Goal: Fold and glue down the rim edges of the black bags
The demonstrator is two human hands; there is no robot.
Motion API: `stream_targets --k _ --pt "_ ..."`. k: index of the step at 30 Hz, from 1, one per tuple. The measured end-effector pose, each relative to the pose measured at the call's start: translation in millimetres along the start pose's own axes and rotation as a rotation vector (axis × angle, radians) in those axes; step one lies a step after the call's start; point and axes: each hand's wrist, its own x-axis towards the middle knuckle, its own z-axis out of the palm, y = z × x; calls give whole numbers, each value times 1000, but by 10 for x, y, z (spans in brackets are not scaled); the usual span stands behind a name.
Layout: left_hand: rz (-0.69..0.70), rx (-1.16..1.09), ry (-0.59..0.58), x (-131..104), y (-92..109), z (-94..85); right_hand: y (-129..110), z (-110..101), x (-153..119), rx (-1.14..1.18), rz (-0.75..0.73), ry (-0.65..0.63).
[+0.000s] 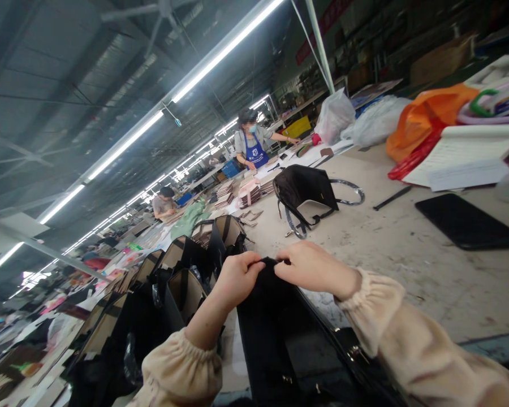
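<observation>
A large black bag [271,333] with small gold-coloured metal fittings lies in front of me at the table's near edge. My left hand [240,277] pinches the top edge of its black material between thumb and fingers. Close beside it on the right, my right hand [307,265] pinches the same edge, with a small gap between the two hands. Beyond them a finished-looking small black bag [305,189] stands on the table, its handles wrapped in clear plastic. The inside of the bag I hold is too dark to make out.
Several black bags with tan linings [186,291] stand in a row at the left. A black phone [466,220], a dark pen-like stick [392,198], papers [470,152] and an orange plastic bag [428,116] lie at the right. A person in a blue apron [255,152] works farther back.
</observation>
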Motion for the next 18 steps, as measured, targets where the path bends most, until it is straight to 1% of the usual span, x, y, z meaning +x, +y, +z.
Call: stream_targets --k 3,5,8,10,11,12,15,18 --pt "-7 -10 -7 1 -12 -4 31 15 7 39 -22 11" --pt "-24 -76 -24 3 -24 -9 47 10 10 82 -43 0" --pt "-7 -181 -100 21 -27 -18 73 -22 14 216 -107 -88" --pt "8 -186 -150 40 -15 -21 95 -47 15 307 -135 -160" --pt "14 -164 -158 51 -4 -21 109 -57 15 342 -141 -187" --pt "20 -129 -149 61 8 -18 125 -65 15 370 -138 -205" --pt "14 16 -62 93 42 1 194 -79 15 448 -91 -227" --pt "-44 66 -18 127 52 29 298 -104 13 505 3 -188"
